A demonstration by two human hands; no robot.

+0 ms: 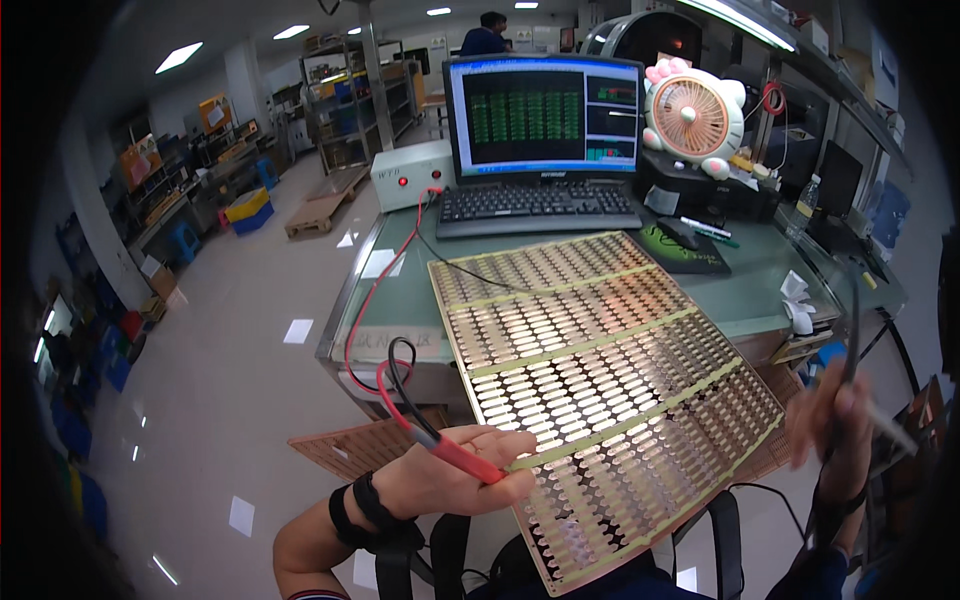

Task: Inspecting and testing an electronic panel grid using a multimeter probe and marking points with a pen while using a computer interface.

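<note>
A large flat circuit board panel (590,375), with rows of small shiny pads split by yellow-green strips, slopes from the desk toward my lap. At its lower left edge is my left hand (450,475), closed around a red test probe (470,459). Red and black leads run from the probe's back end. Off the panel's right edge, my right hand (832,425) is raised and blurred. Its fingers are curled around something thin; a dark strand rises above them and a pale stick (893,430) juts out to the right. What exactly it holds is unclear.
The green desk (395,290) carries a monitor (545,115), keyboard (540,205), white box with red terminals (412,175), pink-and-white fan (690,112), mouse (678,233) and plastic bottle (803,207). A brown perforated panel (350,448) lies beneath. Someone (487,35) is beyond the monitor.
</note>
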